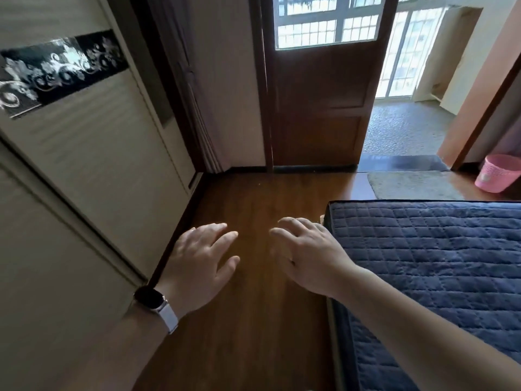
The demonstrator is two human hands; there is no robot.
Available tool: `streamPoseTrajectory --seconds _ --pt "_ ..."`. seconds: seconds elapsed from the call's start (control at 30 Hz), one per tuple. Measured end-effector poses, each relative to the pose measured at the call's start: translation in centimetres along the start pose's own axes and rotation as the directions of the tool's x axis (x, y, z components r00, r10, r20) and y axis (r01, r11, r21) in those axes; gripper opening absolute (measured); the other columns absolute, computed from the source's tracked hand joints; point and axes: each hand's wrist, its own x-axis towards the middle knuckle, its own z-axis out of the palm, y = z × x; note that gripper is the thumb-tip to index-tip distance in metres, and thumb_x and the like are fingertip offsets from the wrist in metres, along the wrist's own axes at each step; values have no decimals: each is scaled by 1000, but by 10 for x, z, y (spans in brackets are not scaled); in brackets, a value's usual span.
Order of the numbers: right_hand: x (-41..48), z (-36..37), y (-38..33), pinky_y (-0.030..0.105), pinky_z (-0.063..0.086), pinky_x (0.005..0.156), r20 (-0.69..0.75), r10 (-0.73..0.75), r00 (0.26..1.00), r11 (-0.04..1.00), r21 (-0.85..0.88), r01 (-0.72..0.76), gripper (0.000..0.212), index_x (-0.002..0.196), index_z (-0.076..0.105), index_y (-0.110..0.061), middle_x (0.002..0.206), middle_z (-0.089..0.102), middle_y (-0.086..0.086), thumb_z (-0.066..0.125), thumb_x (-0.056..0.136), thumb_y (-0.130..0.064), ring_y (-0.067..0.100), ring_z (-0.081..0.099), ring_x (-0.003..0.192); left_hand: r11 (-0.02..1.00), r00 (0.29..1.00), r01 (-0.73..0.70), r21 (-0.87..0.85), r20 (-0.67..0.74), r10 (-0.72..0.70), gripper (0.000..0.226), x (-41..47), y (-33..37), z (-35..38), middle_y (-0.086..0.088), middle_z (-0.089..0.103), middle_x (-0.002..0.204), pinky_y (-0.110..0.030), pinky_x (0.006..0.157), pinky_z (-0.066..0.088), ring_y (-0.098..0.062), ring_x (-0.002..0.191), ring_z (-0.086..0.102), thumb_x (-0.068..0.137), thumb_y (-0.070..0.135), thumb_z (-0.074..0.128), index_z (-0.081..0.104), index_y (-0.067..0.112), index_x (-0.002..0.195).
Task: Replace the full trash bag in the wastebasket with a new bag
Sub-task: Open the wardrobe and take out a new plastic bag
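A pink plastic wastebasket (497, 174) stands on the floor at the far right, beside a wall corner near the doorway. I cannot see inside it, so any bag in it is hidden. My left hand (201, 261), with a watch on its wrist, hovers palm down over the wooden floor with relaxed fingers and holds nothing. My right hand (306, 251) hovers next to it, fingers spread and empty, close to the corner of the bed. Both hands are far from the wastebasket.
A bed with a dark blue quilted cover (434, 266) fills the right side. A sliding wardrobe (84, 165) lines the left. A brown door (321, 108) stands ahead, with an open doorway to a balcony (406, 128) and a grey mat (414, 184) before it.
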Motion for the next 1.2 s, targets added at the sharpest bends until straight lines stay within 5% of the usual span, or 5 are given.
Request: streamPoseTrajectory --seconds 0.4,1.2 --pt "156 23 24 37 36 101 58 -258 964 966 19 258 44 133 44 -30 137 48 -4 36 95 -51 20 43 127 976 978 210 54 4 -210 48 64 -77 18 -3 56 132 -47 103 40 -24 124 51 90 49 43 54 24 129" --pt "521 116 -163 38 27 110 109 -519 848 854 48 517 51 141 35 -32 146 38 -6 31 96 -55 19 32 137 881 897 441 170 -112 -427 45 135 -437 16 -6 60 127 -41 99 38 -24 120 52 89 42 45 60 18 124"
